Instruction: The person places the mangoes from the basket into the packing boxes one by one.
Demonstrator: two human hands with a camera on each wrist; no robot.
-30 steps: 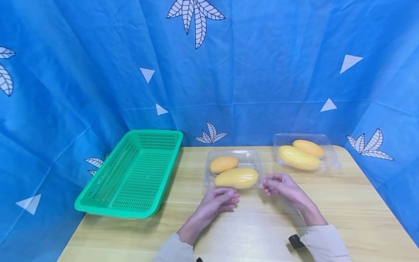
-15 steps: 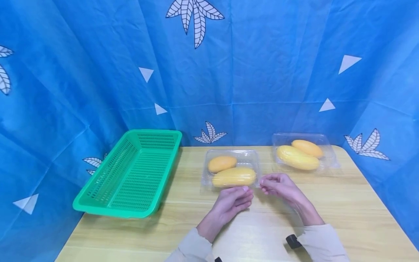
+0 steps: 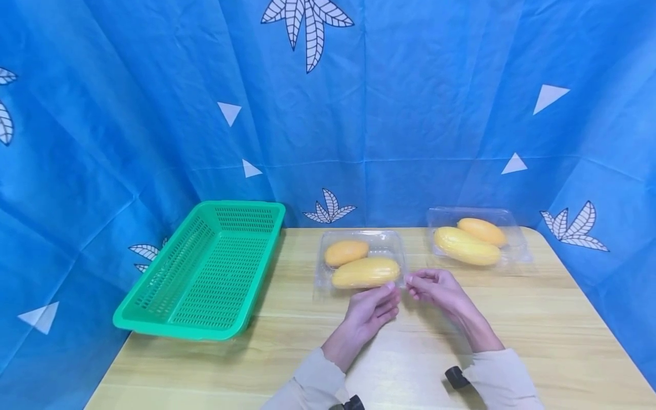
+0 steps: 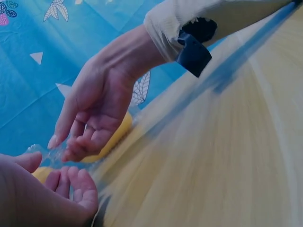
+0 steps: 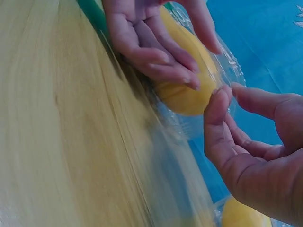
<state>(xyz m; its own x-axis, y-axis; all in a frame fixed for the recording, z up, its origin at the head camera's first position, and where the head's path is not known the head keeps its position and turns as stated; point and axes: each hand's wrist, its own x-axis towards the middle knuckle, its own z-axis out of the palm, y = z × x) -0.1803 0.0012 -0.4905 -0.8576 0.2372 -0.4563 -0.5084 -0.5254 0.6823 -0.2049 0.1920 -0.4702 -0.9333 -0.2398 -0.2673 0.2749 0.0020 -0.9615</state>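
Note:
A clear plastic box (image 3: 386, 244) lies on the table at the middle back, holding an oblong yellow fruit (image 3: 366, 273) and a smaller orange fruit (image 3: 346, 253). My right hand (image 3: 438, 291) pinches the box's front right corner between thumb and forefinger; the wrist view shows the two tips meeting at the plastic (image 5: 227, 61). Just left of it, my left hand (image 3: 369, 312) is at the box's front edge. Its fingers are loosely bent, with the thumb tip right at the edge. In the left wrist view both hands partly hide the box.
On the left stands a green perforated basket (image 3: 220, 279). A second clear box (image 3: 515, 245), with a yellow fruit (image 3: 466, 246) and an orange fruit (image 3: 483, 232) inside, lies at the back right. Behind the wooden table (image 3: 553, 341) hangs a blue patterned cloth (image 3: 420, 114).
My left hand has slid right along the front of the box, coming close to my right hand, then slightly up to the edge. The right hand keeps its pinch at the corner.

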